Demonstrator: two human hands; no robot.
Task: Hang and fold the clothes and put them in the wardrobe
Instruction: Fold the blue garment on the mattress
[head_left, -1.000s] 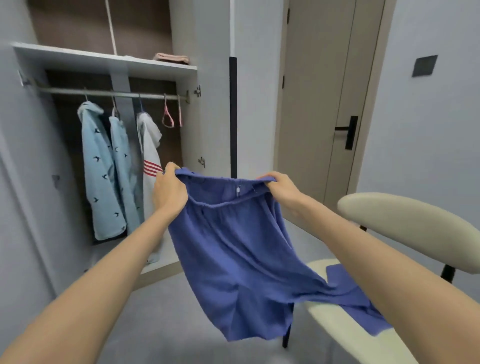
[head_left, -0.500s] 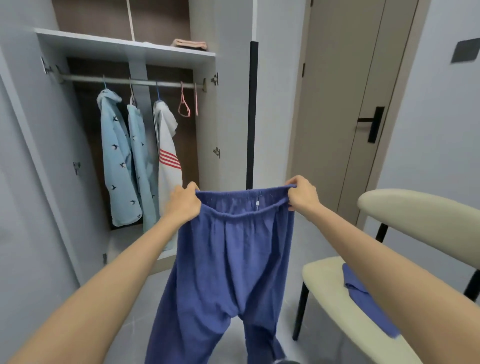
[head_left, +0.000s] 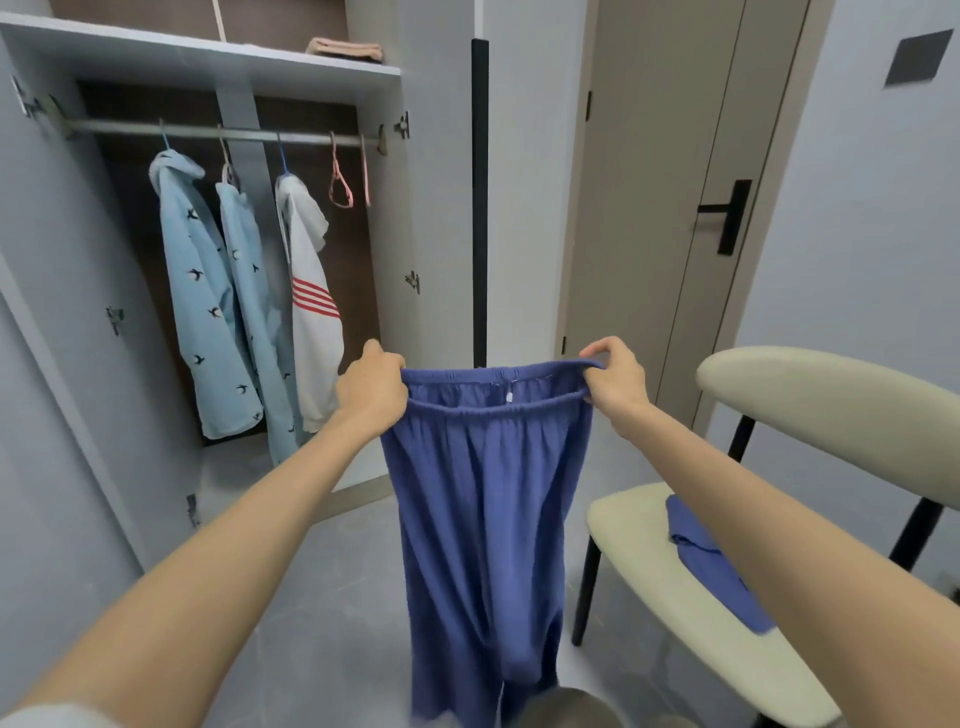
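- Left hand (head_left: 371, 387) clenched round one end of the blue trousers' (head_left: 483, 509) waistband; right hand (head_left: 613, 379) pinches the other end.
- Waistband stretched level between them, legs hanging straight toward the floor.
- Second blue garment (head_left: 711, 566) lies on the chair (head_left: 665, 597) seat, beside the trousers.
- Wardrobe (head_left: 208, 57) ahead-left: hung garments (head_left: 202, 291) on the rail (head_left: 130, 126), pink hangers (head_left: 340, 182) spare, folded cloth (head_left: 345, 49) on the shelf.
- Judged partway: trousers and chair garment not yet put away.
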